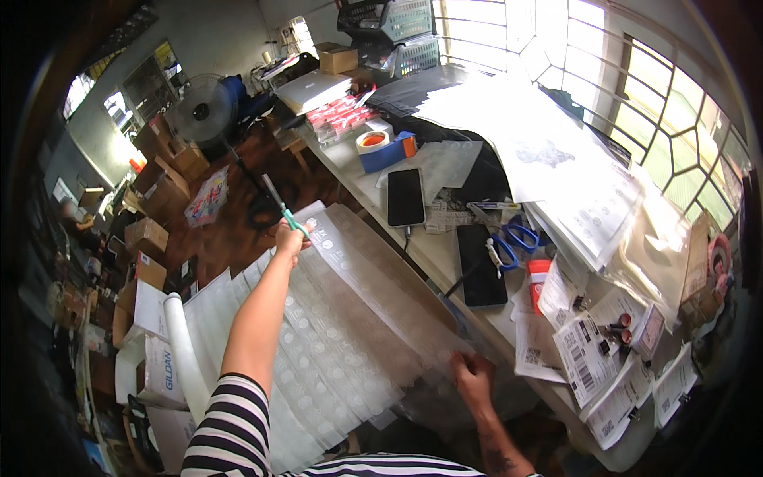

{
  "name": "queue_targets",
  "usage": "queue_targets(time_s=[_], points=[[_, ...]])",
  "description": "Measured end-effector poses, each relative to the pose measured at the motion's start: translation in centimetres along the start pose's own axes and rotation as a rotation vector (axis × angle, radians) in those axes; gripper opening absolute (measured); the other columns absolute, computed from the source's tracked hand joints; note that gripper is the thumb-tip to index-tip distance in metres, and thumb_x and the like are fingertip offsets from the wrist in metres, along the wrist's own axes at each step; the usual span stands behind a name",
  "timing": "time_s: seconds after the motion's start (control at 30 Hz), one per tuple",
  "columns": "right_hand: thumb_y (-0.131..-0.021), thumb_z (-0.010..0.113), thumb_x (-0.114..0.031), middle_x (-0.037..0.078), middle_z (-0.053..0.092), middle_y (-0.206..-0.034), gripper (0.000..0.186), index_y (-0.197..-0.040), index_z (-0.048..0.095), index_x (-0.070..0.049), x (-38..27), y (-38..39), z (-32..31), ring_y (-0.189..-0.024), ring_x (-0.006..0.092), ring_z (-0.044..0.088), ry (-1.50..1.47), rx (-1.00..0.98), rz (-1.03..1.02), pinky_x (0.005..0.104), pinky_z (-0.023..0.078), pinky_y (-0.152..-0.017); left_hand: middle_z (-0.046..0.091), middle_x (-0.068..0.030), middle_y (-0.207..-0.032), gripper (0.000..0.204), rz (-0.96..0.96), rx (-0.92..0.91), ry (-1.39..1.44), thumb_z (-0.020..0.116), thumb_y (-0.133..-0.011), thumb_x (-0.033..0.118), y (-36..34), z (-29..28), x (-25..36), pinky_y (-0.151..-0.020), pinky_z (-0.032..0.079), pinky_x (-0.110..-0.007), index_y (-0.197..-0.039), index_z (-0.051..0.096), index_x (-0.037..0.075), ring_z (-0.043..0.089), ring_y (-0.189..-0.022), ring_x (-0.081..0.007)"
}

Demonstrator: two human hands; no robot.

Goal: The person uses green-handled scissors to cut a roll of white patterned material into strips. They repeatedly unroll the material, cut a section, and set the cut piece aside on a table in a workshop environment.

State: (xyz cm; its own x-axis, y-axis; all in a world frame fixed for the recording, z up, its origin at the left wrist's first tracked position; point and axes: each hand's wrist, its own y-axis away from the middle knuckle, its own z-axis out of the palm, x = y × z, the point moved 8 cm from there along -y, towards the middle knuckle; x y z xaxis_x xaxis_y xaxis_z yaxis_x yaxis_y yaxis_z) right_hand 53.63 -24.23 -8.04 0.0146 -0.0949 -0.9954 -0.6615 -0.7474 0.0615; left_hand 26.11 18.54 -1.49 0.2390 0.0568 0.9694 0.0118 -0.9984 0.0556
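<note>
My left hand [292,241] is closed round the teal handle of a pair of scissors [274,195], whose blades point up and away from me. Below and beside it spreads a wide translucent printed film [318,358] with rows of pale round marks. A long strip of this film [381,298] slants from near the scissors down to my right hand [474,383], which pinches its near right corner. Whether the strip is cut free along its whole length, I cannot tell. A white roll [184,342] lies along the film's left side.
On the table [373,191] at right lie two dark phones [406,197], blue-handled scissors [520,236], a blue tape dispenser [387,153] and printed labels [588,358]. White sheets [540,143] are stacked behind. A standing fan [203,111] and cardboard boxes [163,191] occupy the floor at left.
</note>
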Motion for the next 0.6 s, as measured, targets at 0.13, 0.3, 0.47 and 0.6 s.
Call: queue_targets(time_s=[0.13,0.3,0.47,0.6], points=[[-0.085,0.064,-0.021,0.005,0.054,-0.055,0.028,-0.074,0.062,0.005,-0.2,-0.6,0.4,-0.049,0.0111,0.046,0.284,0.028,-0.083,0.0303,0.036,-0.046,0.053,0.0002,-0.075,0.028,0.066,-0.021,-0.05,0.052,-0.074,-0.003,-2.5,0.8,-1.5,-0.045,0.046,-0.026,-0.098,0.046,0.012,0.057,-0.063,-0.0116],[-0.083,0.066,-0.025,0.013,0.055,-0.057,0.036,-0.062,0.055,0.003,-0.3,-0.3,0.0,-0.05,0.0201,0.051,0.393,0.109,-0.08,0.0361,0.037,-0.049,0.052,0.0003,-0.072,0.037,0.275,0.163,-0.362,0.074,-0.072,0.012,-4.9,0.8,-1.5,-0.045,0.044,-0.027,-0.094,0.046,0.014,0.054,-0.057,-0.011],[-0.083,0.066,-0.024,0.012,0.055,-0.057,0.035,-0.065,0.055,0.004,-0.9,-0.2,0.3,-0.052,0.0173,0.051,0.329,0.111,-0.042,0.0348,0.037,-0.049,0.059,-0.0038,-0.076,0.042,0.232,0.224,-0.367,0.079,-0.07,0.017,-4.3,1.4,0.8,-0.053,0.048,-0.032,-0.095,0.045,0.01,0.06,-0.061,-0.0152],[-0.084,0.065,-0.023,0.011,0.054,-0.057,0.033,-0.067,0.057,0.004,-0.1,-0.2,0.4,-0.053,0.0154,0.051,0.267,0.11,-0.011,0.034,0.037,-0.049,0.055,-0.0016,-0.079,0.038,0.218,0.095,-0.091,0.075,-0.073,0.009,-5.3,1.3,0.3,-0.045,0.047,-0.024,-0.095,0.044,0.009,0.057,-0.058,-0.0102]])
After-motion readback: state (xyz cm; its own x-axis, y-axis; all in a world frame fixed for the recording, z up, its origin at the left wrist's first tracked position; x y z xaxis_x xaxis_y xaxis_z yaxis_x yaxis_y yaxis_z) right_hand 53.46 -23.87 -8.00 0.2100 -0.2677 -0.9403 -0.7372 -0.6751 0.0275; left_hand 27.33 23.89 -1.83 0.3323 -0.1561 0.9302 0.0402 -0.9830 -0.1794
